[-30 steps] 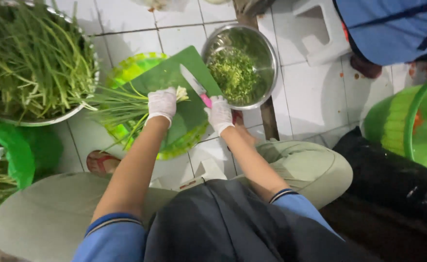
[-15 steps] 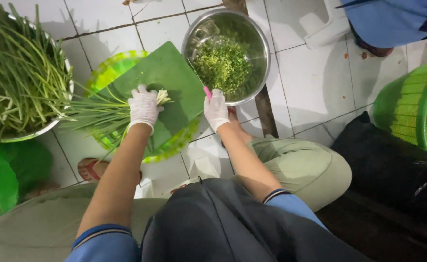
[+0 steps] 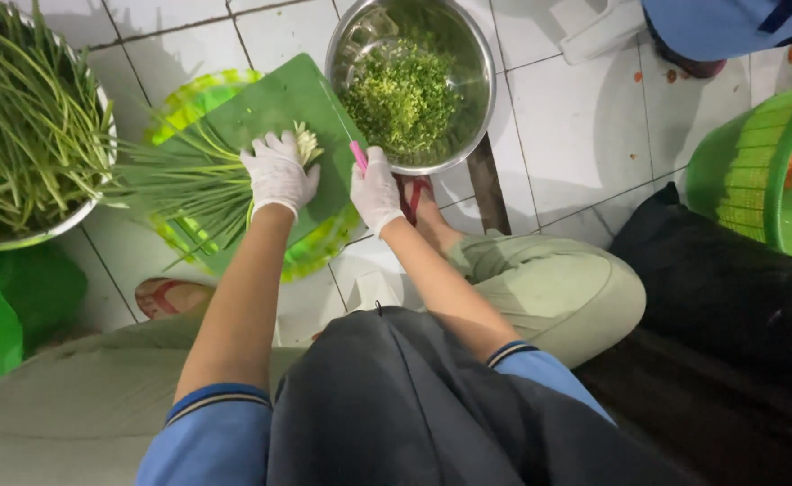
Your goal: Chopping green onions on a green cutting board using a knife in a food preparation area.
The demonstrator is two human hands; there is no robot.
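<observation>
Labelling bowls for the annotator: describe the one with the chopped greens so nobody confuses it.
Start at the green cutting board on the tiled floor. The steel bowl sits at its upper right corner, just beyond the right hand with the pink-handled knife. It holds finely chopped greens, whereas the bowl on the left holds long uncut stalks.

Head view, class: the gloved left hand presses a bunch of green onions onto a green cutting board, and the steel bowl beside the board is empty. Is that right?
Not quite. In the head view the left hand does press the green onions onto the cutting board, but the steel bowl is not empty: it holds chopped greens.
</observation>
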